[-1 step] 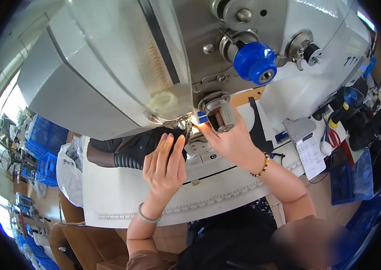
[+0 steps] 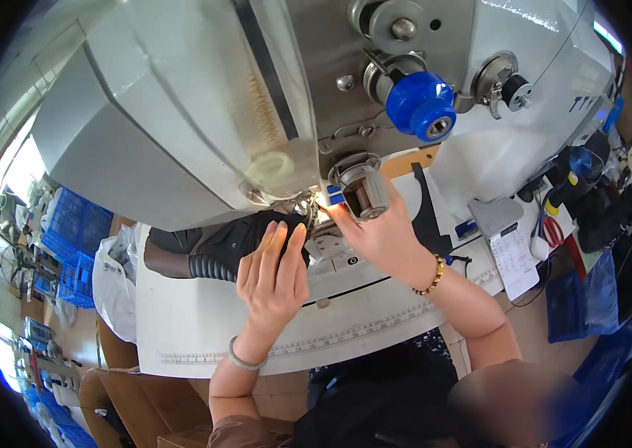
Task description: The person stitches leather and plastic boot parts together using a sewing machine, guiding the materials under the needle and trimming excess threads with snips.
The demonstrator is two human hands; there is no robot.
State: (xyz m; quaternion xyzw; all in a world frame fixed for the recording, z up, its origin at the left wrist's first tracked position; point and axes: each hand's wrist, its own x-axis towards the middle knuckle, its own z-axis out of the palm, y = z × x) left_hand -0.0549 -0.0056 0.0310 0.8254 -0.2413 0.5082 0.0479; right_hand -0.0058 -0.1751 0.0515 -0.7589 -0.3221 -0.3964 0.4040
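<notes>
Hands point(image 2: 275, 280) inside table's front edge point(image 2: 181, 369)

Tiled floor point(image 2: 531, 328), windows point(image 2: 27, 170) (bright white)

The machine point(image 2: 159, 127) partly hides the right hand point(image 2: 390, 243).

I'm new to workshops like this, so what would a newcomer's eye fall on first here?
First, the blue knob, high and right of centre, bright against the grey machine. Mid-picture, the left fingers lie over black material, and the right fingers reach toward a lit spot. At the right, red-handled scissors stand out.
</notes>
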